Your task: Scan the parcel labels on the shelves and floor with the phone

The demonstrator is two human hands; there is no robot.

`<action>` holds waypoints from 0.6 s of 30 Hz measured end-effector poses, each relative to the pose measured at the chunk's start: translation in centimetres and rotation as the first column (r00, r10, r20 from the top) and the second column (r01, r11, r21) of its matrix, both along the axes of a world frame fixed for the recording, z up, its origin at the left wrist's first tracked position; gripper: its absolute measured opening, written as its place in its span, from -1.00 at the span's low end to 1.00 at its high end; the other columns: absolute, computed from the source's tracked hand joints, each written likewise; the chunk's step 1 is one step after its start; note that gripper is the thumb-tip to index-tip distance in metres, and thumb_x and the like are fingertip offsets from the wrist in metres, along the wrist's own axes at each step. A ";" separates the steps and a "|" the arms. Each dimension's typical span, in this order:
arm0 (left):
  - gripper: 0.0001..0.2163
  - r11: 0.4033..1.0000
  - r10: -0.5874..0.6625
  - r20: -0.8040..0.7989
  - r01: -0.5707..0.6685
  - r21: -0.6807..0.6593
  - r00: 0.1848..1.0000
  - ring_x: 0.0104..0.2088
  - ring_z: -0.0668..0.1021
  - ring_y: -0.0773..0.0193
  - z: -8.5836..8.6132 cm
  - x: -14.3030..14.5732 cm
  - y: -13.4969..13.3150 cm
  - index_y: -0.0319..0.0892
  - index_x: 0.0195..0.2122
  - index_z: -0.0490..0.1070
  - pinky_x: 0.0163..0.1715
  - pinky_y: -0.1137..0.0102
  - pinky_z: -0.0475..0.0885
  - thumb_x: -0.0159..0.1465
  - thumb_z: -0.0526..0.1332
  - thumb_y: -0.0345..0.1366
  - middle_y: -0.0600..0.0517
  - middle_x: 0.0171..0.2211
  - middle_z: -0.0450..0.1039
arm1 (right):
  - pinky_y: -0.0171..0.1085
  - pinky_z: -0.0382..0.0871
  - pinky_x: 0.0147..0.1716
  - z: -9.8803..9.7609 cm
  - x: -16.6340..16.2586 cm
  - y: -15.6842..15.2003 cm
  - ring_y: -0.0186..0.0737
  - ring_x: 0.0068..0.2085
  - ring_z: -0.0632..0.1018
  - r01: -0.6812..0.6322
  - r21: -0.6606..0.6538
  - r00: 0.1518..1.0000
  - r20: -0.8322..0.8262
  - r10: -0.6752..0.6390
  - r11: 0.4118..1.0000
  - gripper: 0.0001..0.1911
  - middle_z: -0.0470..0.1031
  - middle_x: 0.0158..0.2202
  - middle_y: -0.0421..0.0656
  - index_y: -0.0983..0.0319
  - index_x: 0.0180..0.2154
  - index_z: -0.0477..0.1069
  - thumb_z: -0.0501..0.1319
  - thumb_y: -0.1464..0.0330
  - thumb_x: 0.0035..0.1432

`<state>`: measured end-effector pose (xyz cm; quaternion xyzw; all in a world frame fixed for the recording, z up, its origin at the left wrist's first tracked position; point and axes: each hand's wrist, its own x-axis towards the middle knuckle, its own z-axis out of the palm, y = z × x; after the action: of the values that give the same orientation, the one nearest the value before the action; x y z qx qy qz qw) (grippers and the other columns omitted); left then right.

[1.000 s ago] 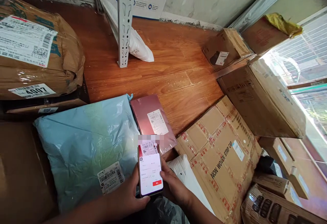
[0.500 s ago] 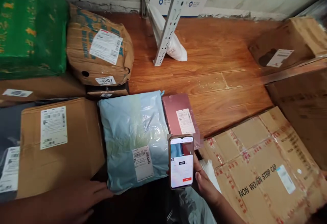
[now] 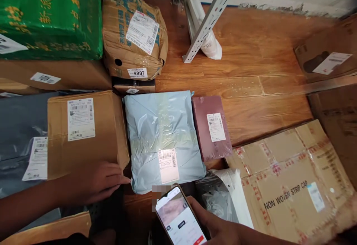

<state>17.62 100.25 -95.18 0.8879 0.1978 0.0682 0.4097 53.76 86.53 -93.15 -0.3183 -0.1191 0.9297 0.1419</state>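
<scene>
Head view: the left hand [image 3: 96,181] is laid flat, fingers loosely extended, on the near edge of a labelled cardboard box [image 3: 83,133]. A phone [image 3: 180,219] is gripped in the right hand [image 3: 220,228], just in front of the light-blue parcel [image 3: 163,137] on the floor [image 3: 251,70].

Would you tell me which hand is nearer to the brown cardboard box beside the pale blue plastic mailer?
Left. The left hand rests on the near corner of the brown cardboard box; the right hand is apart, further right, holding a smartphone.
</scene>
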 end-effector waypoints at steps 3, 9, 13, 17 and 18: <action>-0.70 0.998 -0.064 -0.012 0.064 -0.009 0.998 -0.31 0.48 0.29 -0.1 0.0 -0.4 -0.09 0.03 0.36 -0.27 0.47 0.38 0.35 -0.01 -0.44 -0.03 -0.28 0.50 | -0.14 0.23 0.01 0.0 -0.9 0.0 0.02 0.08 0.45 0.042 -0.047 0.997 -0.062 -0.045 0.998 -0.11 0.43 0.04 -0.16 0.03 0.16 0.19 0.54 0.36 -0.19; -0.70 0.997 -0.072 -0.038 0.070 -0.039 0.997 -0.34 0.47 0.31 -0.4 -0.6 -1.8 -0.07 0.05 0.33 -0.34 0.47 0.33 0.32 0.05 -0.45 0.02 -0.31 0.49 | -0.17 0.25 -0.13 0.8 -1.4 -0.4 -0.10 -0.04 0.48 0.094 -0.004 0.994 -0.060 -0.094 0.996 -0.13 0.43 0.01 -0.11 0.03 0.23 0.07 0.46 0.26 -0.01; -0.70 0.996 -0.080 -0.010 0.080 -0.036 0.997 -0.37 0.47 0.33 -0.2 -0.3 -1.8 -0.08 0.05 0.33 -0.35 0.47 0.34 0.32 0.05 -0.45 0.04 -0.34 0.49 | -0.20 0.24 -0.16 1.3 -1.4 -0.5 -0.13 -0.09 0.48 0.074 -0.005 0.997 -0.008 -0.074 0.997 -0.13 0.42 -0.02 -0.13 0.06 0.23 0.03 0.45 0.27 0.00; -0.73 0.995 -0.080 0.009 0.081 -0.051 0.997 -0.37 0.48 0.36 -0.1 0.0 -1.5 -0.08 0.01 0.36 -0.36 0.52 0.34 0.33 0.06 -0.43 0.05 -0.34 0.49 | -0.21 0.25 -0.19 1.6 -1.3 -0.5 -0.15 -0.12 0.46 0.075 0.008 0.997 0.005 -0.075 0.997 -0.18 0.42 -0.05 -0.13 0.09 0.21 0.07 0.44 0.25 0.01; -0.72 0.995 -0.078 0.012 0.079 -0.057 0.997 -0.37 0.48 0.36 -0.1 0.0 -1.5 -0.07 0.03 0.35 -0.35 0.51 0.35 0.33 0.06 -0.43 0.05 -0.35 0.49 | -0.22 0.24 -0.20 1.6 -1.2 -0.5 -0.16 -0.14 0.46 0.075 0.015 0.997 0.005 -0.075 0.997 -0.19 0.42 -0.06 -0.13 0.09 0.21 0.07 0.43 0.25 0.03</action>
<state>17.65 98.73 -95.32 0.8824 0.1626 0.0509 0.4385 52.56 86.01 -91.58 -0.3240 -0.1143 0.9219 0.1789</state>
